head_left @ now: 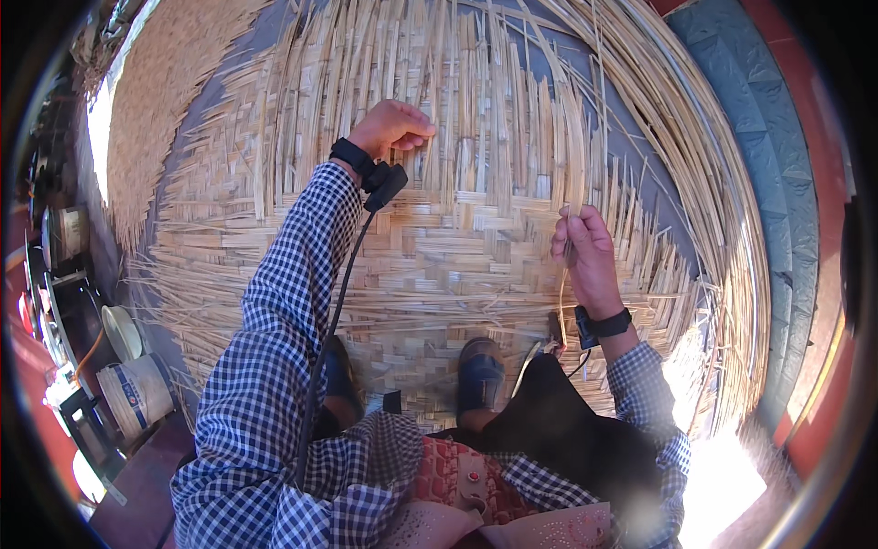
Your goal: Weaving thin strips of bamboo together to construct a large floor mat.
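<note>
A large woven mat of pale, flat reed strips (412, 238) spreads beneath me, with long loose ends running away from me at the far side. My left hand (393, 126) is over those far strips, its fingers pinched together at the tips; what lies between them is too small to make out. Nearer and to the right, my right hand (587, 252) is closed on a thin reed strip (562, 297), whose tail hangs below the fingers. Both wrists wear black bands, and a cable runs along my left arm.
Long loose reeds (704, 156) curve along the right side, beside a blue-grey sheet (777, 210). Another woven mat (169, 101) is at the upper left. A white bucket (135, 393) and other containers stand at the left. My shoes (480, 375) rest on the mat.
</note>
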Demonstrator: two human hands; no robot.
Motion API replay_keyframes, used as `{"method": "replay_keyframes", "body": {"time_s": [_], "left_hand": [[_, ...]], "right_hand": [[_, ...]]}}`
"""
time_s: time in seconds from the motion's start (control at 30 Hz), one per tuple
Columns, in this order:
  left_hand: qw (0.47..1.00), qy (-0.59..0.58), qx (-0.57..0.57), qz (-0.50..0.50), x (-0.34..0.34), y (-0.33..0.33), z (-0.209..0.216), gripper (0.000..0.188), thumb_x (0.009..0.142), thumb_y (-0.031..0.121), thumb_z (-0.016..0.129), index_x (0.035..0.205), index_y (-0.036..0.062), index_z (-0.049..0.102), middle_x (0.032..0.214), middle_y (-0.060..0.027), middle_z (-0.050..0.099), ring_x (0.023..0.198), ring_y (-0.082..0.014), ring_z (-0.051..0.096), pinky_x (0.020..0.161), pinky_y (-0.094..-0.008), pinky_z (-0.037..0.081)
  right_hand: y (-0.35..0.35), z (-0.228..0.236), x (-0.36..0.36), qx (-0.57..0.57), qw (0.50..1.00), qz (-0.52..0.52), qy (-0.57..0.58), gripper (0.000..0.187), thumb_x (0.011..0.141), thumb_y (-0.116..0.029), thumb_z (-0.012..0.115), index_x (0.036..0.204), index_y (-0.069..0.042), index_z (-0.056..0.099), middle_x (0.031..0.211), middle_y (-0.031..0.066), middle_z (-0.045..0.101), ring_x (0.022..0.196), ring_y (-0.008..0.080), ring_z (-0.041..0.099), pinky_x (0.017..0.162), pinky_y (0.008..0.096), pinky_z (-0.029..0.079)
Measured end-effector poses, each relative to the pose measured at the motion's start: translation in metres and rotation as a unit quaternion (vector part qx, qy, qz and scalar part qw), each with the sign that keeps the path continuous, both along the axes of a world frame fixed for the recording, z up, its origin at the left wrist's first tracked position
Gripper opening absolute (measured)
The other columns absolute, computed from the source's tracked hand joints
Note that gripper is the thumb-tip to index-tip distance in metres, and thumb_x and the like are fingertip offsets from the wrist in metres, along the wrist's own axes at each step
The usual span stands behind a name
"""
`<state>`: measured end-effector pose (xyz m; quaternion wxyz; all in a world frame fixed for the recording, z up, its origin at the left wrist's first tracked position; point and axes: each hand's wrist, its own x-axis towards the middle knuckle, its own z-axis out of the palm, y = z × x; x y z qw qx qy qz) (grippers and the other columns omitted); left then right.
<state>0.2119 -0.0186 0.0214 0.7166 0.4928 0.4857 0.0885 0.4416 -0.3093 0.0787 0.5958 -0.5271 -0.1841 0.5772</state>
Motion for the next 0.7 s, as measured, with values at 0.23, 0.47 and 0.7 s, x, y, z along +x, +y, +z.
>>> {"method": "replay_keyframes", "body": {"time_s": [0.23, 0.47, 0.7], "left_hand": [[0.988, 0.059, 0.11, -0.091, -0.002, -0.004, -0.007, 0.016, 0.088, 0.015, 0.071, 0.08, 0.0047, 0.062, 0.071, -0.0001, 0.06, 0.061, -0.0105, 0.054, 0.054, -0.0263, 0.045], [0.988, -0.056, 0.124, 0.069, -0.008, -0.066, 0.002, 0.019, 0.093, 0.018, 0.066, 0.098, 0.0072, 0.051, 0.095, 0.0008, 0.055, 0.096, -0.013, 0.056, 0.079, -0.034, 0.049], [0.991, -0.087, 0.02, 0.097, -0.032, -0.063, -0.006, 0.02, 0.085, 0.004, 0.073, 0.104, 0.0033, 0.065, 0.088, -0.0017, 0.065, 0.079, -0.0094, 0.06, 0.071, -0.0253, 0.051]], "right_hand": [[0.003, 0.003, -0.003, -0.008, 1.0, 0.021, -0.015, 0.02, 0.103, -0.02, 0.052, 0.116, -0.005, 0.056, 0.086, 0.0005, 0.06, 0.074, 0.0085, 0.057, 0.066, 0.0236, 0.048], [0.016, 0.011, 0.008, -0.016, 0.975, -0.059, -0.212, 0.02, 0.103, -0.021, 0.053, 0.113, -0.004, 0.057, 0.086, 0.0014, 0.06, 0.073, 0.007, 0.056, 0.063, 0.0223, 0.047], [0.096, -0.004, -0.023, 0.013, 0.959, 0.01, -0.283, 0.018, 0.1, -0.011, 0.051, 0.115, -0.003, 0.055, 0.096, 0.0068, 0.061, 0.081, 0.0121, 0.064, 0.058, 0.0223, 0.051]]}}
